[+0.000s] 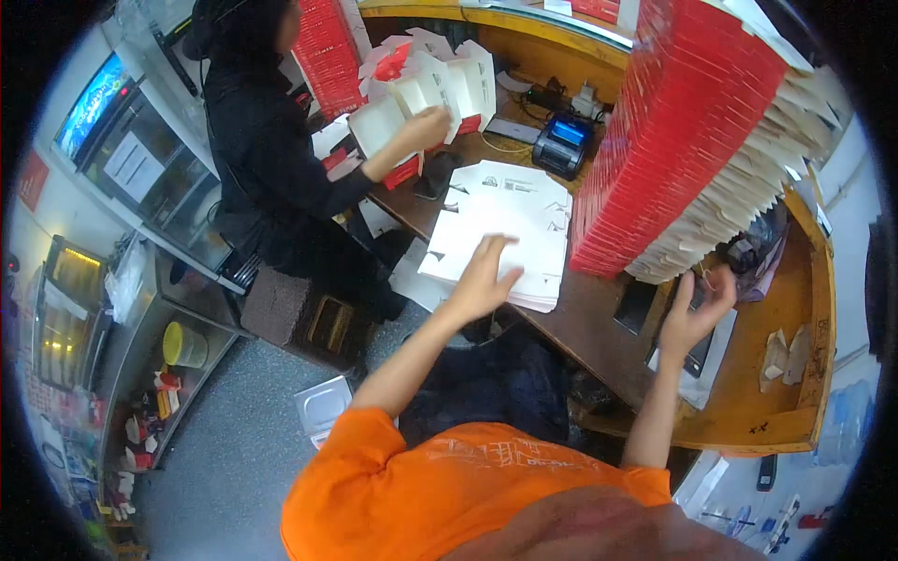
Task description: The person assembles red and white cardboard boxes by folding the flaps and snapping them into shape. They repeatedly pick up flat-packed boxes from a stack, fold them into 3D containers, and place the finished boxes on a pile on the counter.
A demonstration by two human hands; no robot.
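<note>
A pile of flat white carton blanks [500, 220] with small cut slots lies on the brown table [585, 323] in front of me. My left hand [485, 280] is over the pile's near part, its fingers apart; whether the fingertips touch the top sheet I cannot tell. To the right, my right hand [697, 313] is raised with fingers spread and slightly bent, nothing visible in it. It is just below the foot of a tall leaning stack of red-and-white folded cartons [683, 131]. Partly behind that wrist lies a black flat object [700, 355] on a white sheet.
At the left, a co-worker in black handles opened white boxes [426, 93]. A card terminal [561, 145] with a lit screen stands behind the blanks, cables beside it. The yellow wooden counter edge [814, 355] curves round the right. A brown stool [299, 313] stands left.
</note>
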